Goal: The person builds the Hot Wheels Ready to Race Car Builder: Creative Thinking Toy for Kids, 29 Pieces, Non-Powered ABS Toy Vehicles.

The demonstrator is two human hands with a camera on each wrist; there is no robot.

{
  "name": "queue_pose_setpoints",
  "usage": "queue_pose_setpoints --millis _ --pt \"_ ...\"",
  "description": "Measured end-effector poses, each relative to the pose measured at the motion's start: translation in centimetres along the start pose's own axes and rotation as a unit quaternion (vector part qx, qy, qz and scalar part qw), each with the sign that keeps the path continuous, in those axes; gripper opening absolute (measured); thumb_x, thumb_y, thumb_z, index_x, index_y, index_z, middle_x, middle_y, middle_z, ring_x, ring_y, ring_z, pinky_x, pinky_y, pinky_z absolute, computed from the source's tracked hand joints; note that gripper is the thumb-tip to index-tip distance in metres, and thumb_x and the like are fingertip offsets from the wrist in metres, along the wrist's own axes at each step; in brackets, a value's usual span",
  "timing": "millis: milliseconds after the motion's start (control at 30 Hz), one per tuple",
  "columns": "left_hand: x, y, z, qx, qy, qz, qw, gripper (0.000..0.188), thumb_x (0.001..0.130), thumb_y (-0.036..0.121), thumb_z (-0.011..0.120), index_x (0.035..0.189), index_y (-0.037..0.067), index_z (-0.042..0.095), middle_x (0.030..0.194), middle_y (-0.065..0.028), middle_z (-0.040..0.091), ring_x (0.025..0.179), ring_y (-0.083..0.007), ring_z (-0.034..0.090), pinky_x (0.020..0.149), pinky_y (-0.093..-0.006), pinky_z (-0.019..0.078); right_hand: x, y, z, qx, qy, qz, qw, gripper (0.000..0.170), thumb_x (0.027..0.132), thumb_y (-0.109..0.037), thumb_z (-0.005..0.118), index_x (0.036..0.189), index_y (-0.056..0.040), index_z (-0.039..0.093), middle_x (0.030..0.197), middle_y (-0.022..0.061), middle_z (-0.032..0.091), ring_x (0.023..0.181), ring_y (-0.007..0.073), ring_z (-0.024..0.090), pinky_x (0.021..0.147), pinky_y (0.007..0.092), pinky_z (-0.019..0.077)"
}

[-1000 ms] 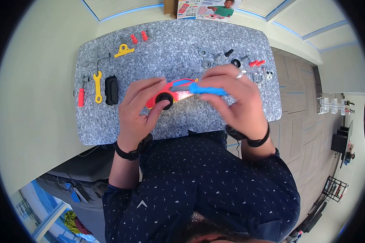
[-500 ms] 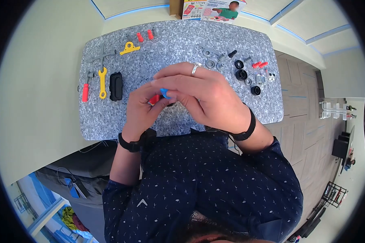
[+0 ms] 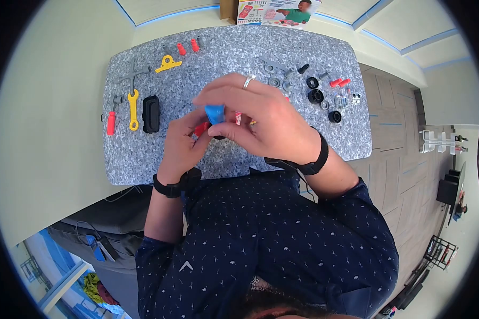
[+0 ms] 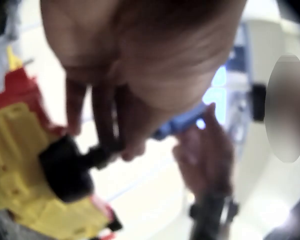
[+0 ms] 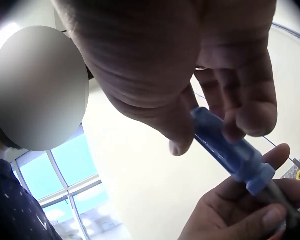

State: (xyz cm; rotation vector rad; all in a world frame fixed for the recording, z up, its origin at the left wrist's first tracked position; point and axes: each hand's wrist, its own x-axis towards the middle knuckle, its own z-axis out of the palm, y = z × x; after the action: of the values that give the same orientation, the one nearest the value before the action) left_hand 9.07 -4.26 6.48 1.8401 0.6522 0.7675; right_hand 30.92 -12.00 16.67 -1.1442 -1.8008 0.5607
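My left hand (image 3: 181, 146) grips a red and yellow toy car (image 3: 200, 129) near one of its black wheels. In the left wrist view the car's yellow underside shows, with the black wheel (image 4: 60, 170) and a dark stub jutting from it beside my fingers. My right hand (image 3: 274, 119) holds the blue handle of a toy screwdriver (image 3: 215, 114) between thumb and fingers. Its grey shaft (image 5: 280, 200) runs down past my left thumb and fingers in the right wrist view, toward the wheel. Most of the car is hidden behind my hands in the head view.
On the speckled table (image 3: 234, 48), a yellow wrench (image 3: 133, 109), a black tray (image 3: 151, 114) and a red-handled tool (image 3: 111, 122) lie left. Loose black wheels (image 3: 315, 96), grey parts and red pieces (image 3: 339, 83) sit right. A printed box (image 3: 282, 13) stands at the back.
My right hand has brought the screwdriver left from above the car to the wheel end, turning its handle upright. In the last half second more of the blue handle has come into sight.
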Motion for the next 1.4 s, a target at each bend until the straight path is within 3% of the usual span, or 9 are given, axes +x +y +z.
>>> queue_pose_setpoints --millis 67,267,333,733,867,1067,1133,1233,1400 --pt "-0.3 -0.7 -0.3 -0.039 -0.018 -0.004 0.999 0.042 0.096 0.007 0.083 0.137 0.002 0.075 0.108 -0.0105 0.084 0.103 -0.0162 0.08 0.089 -0.0342 0.0616 0.0 1.2 0.3 -0.009 -0.004 -0.078 0.997 0.038 0.087 -0.014 0.091 0.122 -0.006 0.078 0.12 0.0121 0.07 0.095 0.033 0.073 0.083 0.0434 0.0611" --pt "-0.2 -0.6 0.6 -0.177 0.023 -0.035 0.983 0.048 0.1 0.002 0.08 0.146 0.0 0.067 0.119 -0.0065 0.079 0.116 -0.016 0.076 0.097 -0.034 0.0611 0.1 -0.1 0.6 -0.03 0.024 -0.014 0.999 0.038 0.087 -0.012 0.09 0.122 -0.0061 0.077 0.116 0.0122 0.072 0.1 0.0346 0.073 0.086 0.0442 0.0619" --pt "-0.4 -1.5 -0.1 -0.16 -0.005 -0.038 0.986 0.046 0.101 0.003 0.079 0.145 0.0 0.067 0.116 -0.0053 0.078 0.115 -0.0156 0.076 0.099 -0.0338 0.0609 0.2 -0.3 0.2 -0.004 -0.017 0.04 0.999 0.038 0.087 -0.011 0.09 0.122 -0.0059 0.077 0.116 0.0121 0.073 0.101 0.0354 0.073 0.086 0.0442 0.0623" --pt "-0.4 -0.8 0.7 -0.174 -0.02 -0.004 0.985 0.048 0.104 0.004 0.074 0.15 0.001 0.063 0.127 -0.0077 0.077 0.121 -0.0188 0.075 0.106 -0.0358 0.0594 0.2 0.3 0.5 -0.005 -0.006 -0.012 1.0 0.034 0.088 -0.007 0.086 0.121 -0.0046 0.076 0.116 0.0128 0.075 0.106 0.0369 0.076 0.087 0.0442 0.0638" --pt "-0.5 -2.5 -0.4 -0.146 -0.051 -0.037 0.987 0.057 0.103 0.002 0.072 0.158 0.001 0.055 0.135 -0.0106 0.075 0.128 -0.0209 0.074 0.11 -0.039 0.0593 0.2 0.5 0.6 -0.003 0.001 -0.019 1.0 0.04 0.089 -0.004 0.09 0.127 -0.0051 0.078 0.125 0.0092 0.078 0.069 0.014 0.068 0.06 0.0284 0.0555" --pt "-0.6 -1.1 0.4 -0.165 -0.05 0.006 0.985 0.065 0.104 -0.002 0.068 0.165 0.001 0.047 0.15 -0.0138 0.069 0.139 -0.0233 0.069 0.116 -0.0419 0.0563 0.2 0.9 0.7 -0.012 -0.003 -0.028 1.0 0.041 0.089 -0.005 0.091 0.128 -0.0053 0.078 0.127 0.0091 0.079 0.068 0.0139 0.068 0.06 0.0283 0.0557" --pt "-0.9 -2.1 -0.4 -0.156 -0.069 -0.054 0.984 0.068 0.103 -0.002 0.067 0.167 0.002 0.045 0.155 -0.0147 0.066 0.143 -0.0244 0.066 0.117 -0.0428 0.0553 0.2 0.8 0.6 -0.019 -0.006 -0.024 1.0 0.041 0.09 -0.005 0.091 0.128 -0.0053 0.078 0.127 0.009 0.079 0.069 0.0142 0.069 0.06 0.0284 0.0557" --pt "-0.8 -2.0 -0.2 -0.17 -0.058 -0.039 0.983 0.069 0.103 -0.002 0.067 0.168 0.002 0.045 0.157 -0.0153 0.064 0.143 -0.0247 0.067 0.116 -0.0425 0.0565 0.2 0.6 0.7 -0.011 -0.007 -0.012 1.0 0.036 0.089 -0.008 0.088 0.123 -0.0049 0.076 0.12 0.0116 0.077 0.093 0.03 0.074 0.078 0.0397 0.0613" --pt "-0.4 -1.0 0.8 -0.136 -0.022 0.019 0.99 0.069 0.103 -0.003 0.065 0.169 0.001 0.044 0.152 -0.0147 0.068 0.135 -0.0233 0.072 0.111 -0.0399 0.059 0.2 0.8 0.8 -0.003 -0.011 -0.01 1.0 0.04 0.089 -0.006 0.089 0.127 -0.0047 0.077 0.124 0.0116 0.077 0.08 0.0228 0.071 0.07 0.0351 0.0589"
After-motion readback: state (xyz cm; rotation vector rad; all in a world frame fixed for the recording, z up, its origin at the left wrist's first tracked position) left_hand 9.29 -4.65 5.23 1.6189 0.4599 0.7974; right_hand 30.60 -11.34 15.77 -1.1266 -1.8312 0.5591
